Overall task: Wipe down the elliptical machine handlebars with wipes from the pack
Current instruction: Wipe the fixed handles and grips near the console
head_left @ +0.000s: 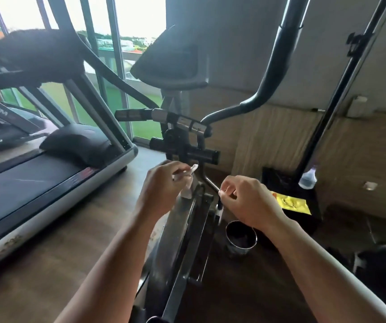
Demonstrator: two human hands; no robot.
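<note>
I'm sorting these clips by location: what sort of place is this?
Most likely a gym or fitness room: a treadmill stands at the left, an elliptical machine with its long handlebar rises ahead, and a large window is behind them.

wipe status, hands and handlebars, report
Left hand pinches wipe; right hand curled, hold unclear. Handlebars not yet touched, wipe well below them. Nothing seen in the way.
</note>
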